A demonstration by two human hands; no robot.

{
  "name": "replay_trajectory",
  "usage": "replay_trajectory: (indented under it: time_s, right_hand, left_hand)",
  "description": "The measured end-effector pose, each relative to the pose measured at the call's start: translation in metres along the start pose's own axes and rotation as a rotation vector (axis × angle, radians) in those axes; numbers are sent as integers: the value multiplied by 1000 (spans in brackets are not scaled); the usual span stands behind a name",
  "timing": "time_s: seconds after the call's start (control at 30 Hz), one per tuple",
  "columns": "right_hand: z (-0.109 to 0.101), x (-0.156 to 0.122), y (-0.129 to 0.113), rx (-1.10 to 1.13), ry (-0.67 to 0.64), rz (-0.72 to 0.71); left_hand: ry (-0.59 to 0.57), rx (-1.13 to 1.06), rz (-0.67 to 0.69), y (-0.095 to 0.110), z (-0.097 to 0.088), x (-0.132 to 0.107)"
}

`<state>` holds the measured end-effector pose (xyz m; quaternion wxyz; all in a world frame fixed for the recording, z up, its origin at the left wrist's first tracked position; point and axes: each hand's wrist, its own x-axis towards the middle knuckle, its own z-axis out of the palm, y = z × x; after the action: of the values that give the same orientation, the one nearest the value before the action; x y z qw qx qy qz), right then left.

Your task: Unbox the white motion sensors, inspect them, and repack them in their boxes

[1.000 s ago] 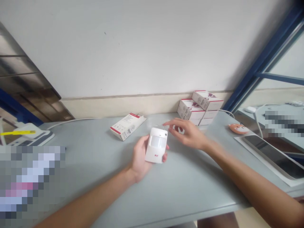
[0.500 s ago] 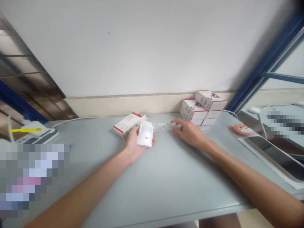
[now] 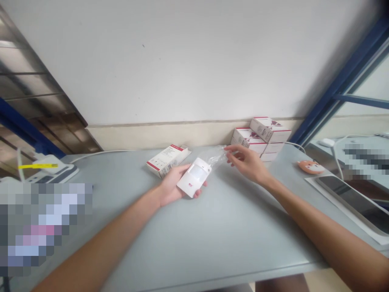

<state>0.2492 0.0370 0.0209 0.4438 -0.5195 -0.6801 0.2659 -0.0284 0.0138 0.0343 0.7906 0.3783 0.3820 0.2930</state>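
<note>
My left hand (image 3: 170, 185) is wrapped round a white motion sensor (image 3: 194, 179), its face with a pale window and a small red mark turned up. The sensor leans so its top end points to the upper right. From that end a crumpled clear plastic bag (image 3: 216, 155) stretches toward my right hand (image 3: 248, 163). Thumb and fingertips of the right hand are pinched on the bag's far end. Whether the sensor is still partly inside the bag I cannot tell. Just behind my left hand lies a white and red box (image 3: 167, 159), its right end flap apparently open.
Several similar boxes (image 3: 269, 132) are stacked against the wall at the back right. An orange animal-faced item (image 3: 310, 166) and a phone (image 3: 354, 200) on a white sheet lie to the right. At left is a power strip (image 3: 60, 174) with cables, near a blurred-out area.
The sensor has turned clockwise in my left hand, its top now toward the right. My right hand has lifted slightly, and the plastic bag slopes up with it.
</note>
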Motion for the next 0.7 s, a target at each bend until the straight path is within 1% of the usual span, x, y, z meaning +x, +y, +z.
replay_trajectory:
  time_s: [0.1,0.23,0.3,0.5,0.7]
  right_hand:
    - [2,-2,-1,49,-9,-43]
    - [3,-1,-1,190,10,-104]
    - [2,0,-1,259,37,-120]
    - [0,1,-3,306,113,-77]
    - [-6,6,-5,387,231,0]
  left_hand:
    - [-22,31,6,-2,-2,1]
    - [-25,23,84,-7,-3,5]
    - [-18,49,98,-9,-3,6]
    - [18,97,90,-10,-3,5]
    - [-19,92,151,-9,1,1]
